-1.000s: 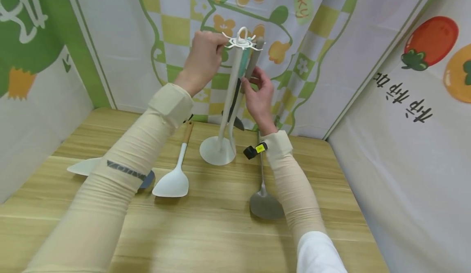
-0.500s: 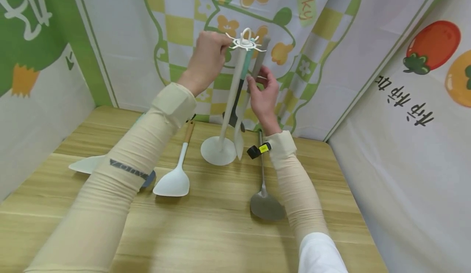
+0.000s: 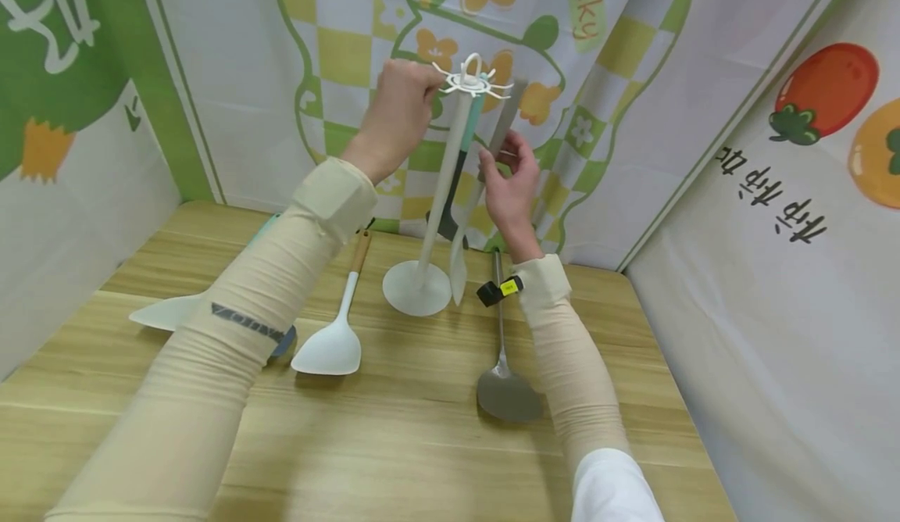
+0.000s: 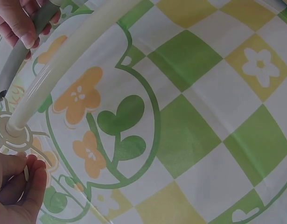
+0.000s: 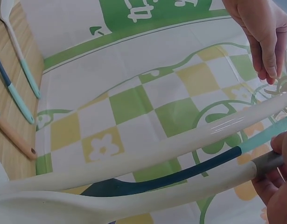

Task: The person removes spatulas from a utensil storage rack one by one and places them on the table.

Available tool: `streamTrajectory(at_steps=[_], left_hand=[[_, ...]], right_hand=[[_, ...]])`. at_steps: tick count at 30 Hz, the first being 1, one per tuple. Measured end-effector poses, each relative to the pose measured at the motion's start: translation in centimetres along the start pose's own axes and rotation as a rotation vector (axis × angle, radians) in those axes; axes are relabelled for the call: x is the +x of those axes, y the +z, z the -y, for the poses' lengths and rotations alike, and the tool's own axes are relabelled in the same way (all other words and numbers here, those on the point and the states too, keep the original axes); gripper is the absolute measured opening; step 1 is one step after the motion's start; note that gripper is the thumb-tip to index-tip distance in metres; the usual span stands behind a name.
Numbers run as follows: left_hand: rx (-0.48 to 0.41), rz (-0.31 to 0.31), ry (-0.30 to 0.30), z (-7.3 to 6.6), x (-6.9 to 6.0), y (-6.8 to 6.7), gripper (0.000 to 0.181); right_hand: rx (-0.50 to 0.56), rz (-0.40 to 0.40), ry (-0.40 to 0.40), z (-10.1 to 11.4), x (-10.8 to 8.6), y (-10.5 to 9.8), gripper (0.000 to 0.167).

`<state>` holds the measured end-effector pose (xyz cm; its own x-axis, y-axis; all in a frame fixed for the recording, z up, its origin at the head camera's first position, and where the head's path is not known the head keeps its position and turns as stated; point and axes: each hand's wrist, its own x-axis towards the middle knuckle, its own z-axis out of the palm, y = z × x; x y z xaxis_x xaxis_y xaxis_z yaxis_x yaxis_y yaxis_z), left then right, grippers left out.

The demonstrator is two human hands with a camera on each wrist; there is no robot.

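A white stand [image 3: 444, 186] with a ring of hooks [image 3: 471, 83] on top rises from a round base on the table. My left hand [image 3: 398, 116] pinches one hook between thumb and fingers, as the left wrist view also shows. On the stand's right side, my right hand [image 3: 511, 182] grips the grey handle [image 3: 508, 119] of a pale utensil [image 3: 458, 272], whose head hangs just right of the base. The handle's top is beside the hooks; whether it touches one I cannot tell. A dark utensil with a teal handle [image 3: 473, 123] hangs between pole and grey handle.
On the wooden table [image 3: 394, 444] lie a white spatula [image 3: 329, 348] with a wooden handle, a grey metal turner [image 3: 508, 393] at right, and a pale utensil [image 3: 165, 313] and a blue one [image 3: 284, 344] partly under my left arm. A patterned curtain [image 3: 344, 45] stands behind.
My right hand has moved slightly right with the grey-handled utensil, whose head has turned and now shows edge-on beside the base. My left hand keeps its hold on the hook.
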<state>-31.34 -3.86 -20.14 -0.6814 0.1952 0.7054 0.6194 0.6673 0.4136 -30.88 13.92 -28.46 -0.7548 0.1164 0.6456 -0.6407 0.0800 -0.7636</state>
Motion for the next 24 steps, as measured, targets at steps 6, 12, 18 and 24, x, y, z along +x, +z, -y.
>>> streamTrajectory(at_steps=[6, 12, 18, 24], left_hand=[[0.001, -0.006, 0.004, -0.1, 0.2, 0.1, 0.025], [-0.011, -0.005, 0.002, 0.0, 0.1, 0.2, 0.024], [-0.032, -0.013, 0.001, 0.1, 0.0, 0.3, 0.024], [-0.028, -0.029, 0.019, 0.3, -0.1, 0.3, 0.026]], right_hand=[[-0.013, -0.011, 0.000, 0.3, -0.4, -0.5, 0.035], [-0.003, -0.017, 0.007, 0.0, -0.7, -1.1, 0.037], [-0.002, -0.028, 0.003, -0.2, -1.0, -1.7, 0.036], [-0.011, -0.030, -0.018, -0.3, -1.3, -2.1, 0.036]])
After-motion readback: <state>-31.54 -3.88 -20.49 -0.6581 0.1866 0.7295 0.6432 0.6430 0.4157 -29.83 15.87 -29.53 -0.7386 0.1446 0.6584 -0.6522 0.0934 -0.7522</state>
